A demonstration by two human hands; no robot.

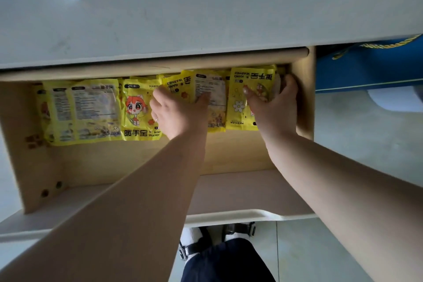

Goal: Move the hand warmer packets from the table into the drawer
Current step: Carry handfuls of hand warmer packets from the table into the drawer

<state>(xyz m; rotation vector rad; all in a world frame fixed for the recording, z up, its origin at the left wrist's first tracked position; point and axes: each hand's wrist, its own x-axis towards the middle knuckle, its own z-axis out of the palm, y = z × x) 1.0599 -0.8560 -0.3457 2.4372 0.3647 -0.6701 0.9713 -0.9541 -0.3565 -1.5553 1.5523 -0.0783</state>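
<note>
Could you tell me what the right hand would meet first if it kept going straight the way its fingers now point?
The right hand points toward the drawer's back right corner. It already rests on an upside-down yellow packet; beyond that, probably the back wall under the table edge, though depth is unclear.

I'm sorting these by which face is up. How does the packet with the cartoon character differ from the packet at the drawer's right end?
The cartoon packet reads upright to the camera; the right-end packet lies turned around, its lettering inverted. The cartoon packet lies free beside the left hand; the right hand grips the right-end one. Both are yellow and lie printed front up in the drawer.
</note>
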